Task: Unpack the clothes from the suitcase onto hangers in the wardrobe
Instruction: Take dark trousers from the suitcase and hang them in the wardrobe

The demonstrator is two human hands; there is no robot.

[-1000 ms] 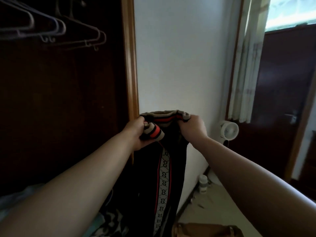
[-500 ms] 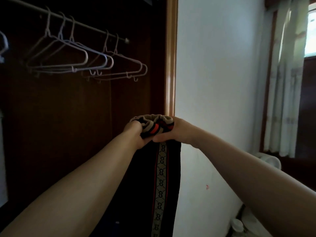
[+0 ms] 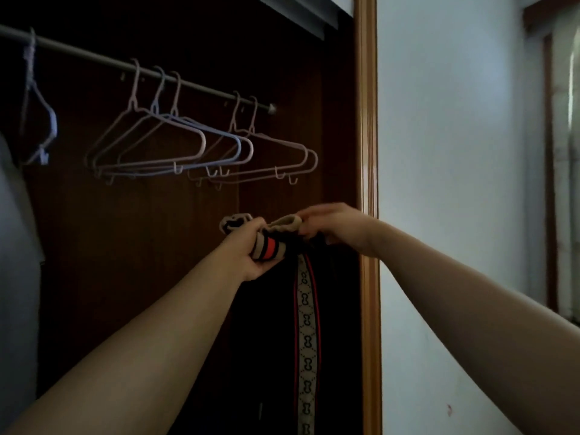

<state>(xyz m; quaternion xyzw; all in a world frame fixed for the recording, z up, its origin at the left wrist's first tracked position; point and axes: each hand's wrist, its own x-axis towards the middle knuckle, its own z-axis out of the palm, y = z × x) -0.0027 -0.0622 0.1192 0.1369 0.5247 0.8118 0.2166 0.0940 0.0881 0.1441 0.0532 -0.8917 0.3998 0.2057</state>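
A pair of dark trousers (image 3: 270, 340) with a beige patterned side stripe and a beige, red-banded waistband hangs down in front of the open wardrobe. My left hand (image 3: 251, 249) grips the bunched waistband. My right hand (image 3: 332, 224) pinches the waistband's right end, fingers pointing left. Above, several empty pale hangers (image 3: 201, 152) hang on the metal rail (image 3: 94, 58), up and to the left of both hands.
The wardrobe's wooden frame post (image 3: 367, 183) stands just right of my hands, with a white wall (image 3: 455, 183) beyond it. A lone hanger (image 3: 40, 130) hangs at far left above a pale garment (image 3: 15, 277). A curtain edge (image 3: 565, 152) shows at far right.
The view has swung up and left, so the rail and hangers now sit higher and fuller in view. The trousers have been lifted toward the wardrobe, and my hands have closed together on the waistband.
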